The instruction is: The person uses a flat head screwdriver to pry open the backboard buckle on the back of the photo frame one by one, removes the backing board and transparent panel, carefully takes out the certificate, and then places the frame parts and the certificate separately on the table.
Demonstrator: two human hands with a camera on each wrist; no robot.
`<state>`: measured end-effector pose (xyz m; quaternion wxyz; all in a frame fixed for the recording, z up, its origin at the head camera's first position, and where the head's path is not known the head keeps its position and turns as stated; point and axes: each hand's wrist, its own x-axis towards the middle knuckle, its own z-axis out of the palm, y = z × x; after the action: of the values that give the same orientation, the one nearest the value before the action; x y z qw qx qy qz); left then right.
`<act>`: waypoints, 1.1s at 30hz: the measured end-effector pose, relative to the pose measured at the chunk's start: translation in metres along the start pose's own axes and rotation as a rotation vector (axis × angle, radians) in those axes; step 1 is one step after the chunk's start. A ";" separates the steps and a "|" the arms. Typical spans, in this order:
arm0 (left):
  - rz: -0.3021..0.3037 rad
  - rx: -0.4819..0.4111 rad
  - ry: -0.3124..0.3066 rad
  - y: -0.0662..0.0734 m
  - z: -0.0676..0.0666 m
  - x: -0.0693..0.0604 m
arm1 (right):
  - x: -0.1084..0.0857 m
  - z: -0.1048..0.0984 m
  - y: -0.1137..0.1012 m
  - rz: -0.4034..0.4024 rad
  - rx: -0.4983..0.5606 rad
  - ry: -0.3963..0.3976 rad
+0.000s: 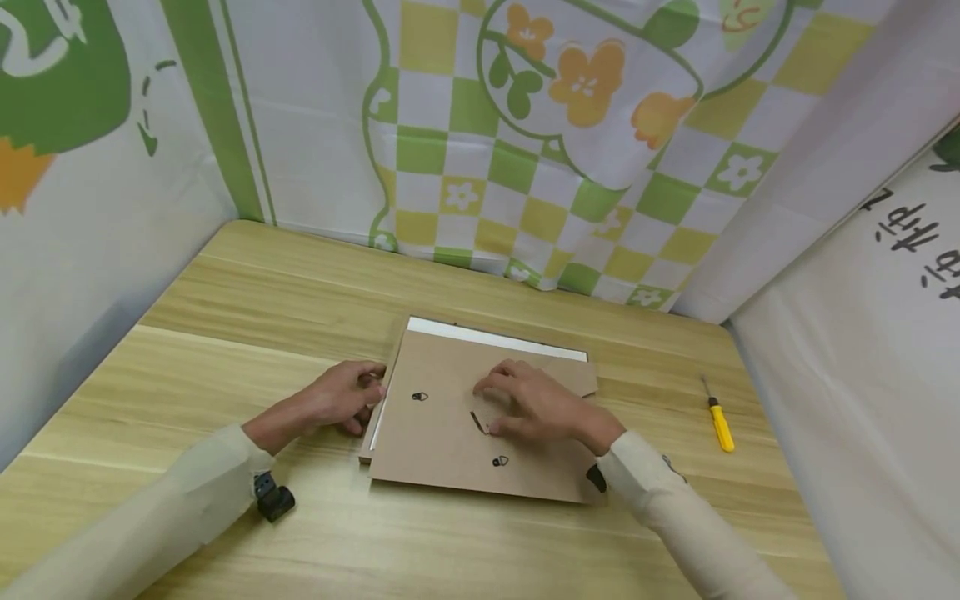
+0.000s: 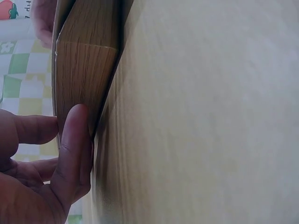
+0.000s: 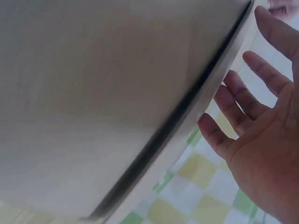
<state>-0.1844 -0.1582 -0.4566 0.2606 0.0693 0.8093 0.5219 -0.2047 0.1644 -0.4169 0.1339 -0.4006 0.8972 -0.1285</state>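
A wooden picture frame (image 1: 366, 457) lies back up on the table. Its brown backing board (image 1: 442, 433) sits askew on it, overhanging the near side and leaving a white strip (image 1: 495, 337) showing along the far side. Two small metal hanging rings (image 1: 420, 397) and a dark slot are on the board. My left hand (image 1: 348, 396) is at the frame's left edge; in the left wrist view its fingers touch the wooden side and the board's edge. Over the middle of the board is my right hand (image 1: 536, 404), fingers spread and relaxed; whether the fingertips press on it is hard to tell.
A screwdriver (image 1: 721, 425) with a yellow handle lies on the wooden table (image 1: 225, 333) to the right. Behind the table hangs a curtain (image 1: 517, 167) with green and yellow checks, and white cloth walls (image 1: 847, 308) stand at the sides.
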 end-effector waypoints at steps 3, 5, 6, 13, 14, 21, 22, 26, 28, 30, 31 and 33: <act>0.000 0.003 0.003 0.000 0.000 0.000 | -0.003 -0.006 0.013 0.035 0.025 0.007; -0.003 0.006 0.006 0.001 0.000 0.000 | -0.005 -0.010 0.023 0.065 0.023 0.012; -0.005 0.008 0.007 0.001 0.001 0.000 | -0.006 -0.012 0.027 0.080 0.018 0.014; -0.006 -0.001 0.008 0.000 0.001 0.000 | -0.013 -0.020 0.051 0.208 0.023 -0.012; -0.005 -0.003 0.008 0.000 0.001 0.000 | -0.013 -0.020 0.054 0.225 0.024 -0.021; -0.002 -0.011 0.009 0.001 0.001 -0.001 | -0.011 -0.030 0.067 0.265 0.010 -0.063; -0.002 -0.010 0.008 0.001 0.001 -0.002 | -0.010 -0.031 0.069 0.274 0.015 -0.069; -0.001 -0.005 0.009 0.001 0.001 -0.002 | -0.005 -0.034 0.077 0.294 0.052 -0.081; -0.002 -0.005 0.010 0.000 0.002 -0.002 | -0.003 -0.035 0.080 0.304 0.084 -0.088; -0.005 -0.008 0.014 0.000 0.002 -0.002 | -0.002 -0.036 0.083 0.306 0.119 -0.093; -0.005 -0.008 0.014 0.001 0.002 -0.001 | -0.001 -0.037 0.083 0.314 0.140 -0.099; -0.004 -0.007 0.015 0.001 0.002 -0.002 | -0.002 -0.041 0.085 0.327 0.181 -0.111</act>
<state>-0.1822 -0.1570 -0.4560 0.2556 0.0628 0.8095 0.5249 -0.2752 0.2256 -0.4073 0.2379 -0.2425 0.9263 -0.1631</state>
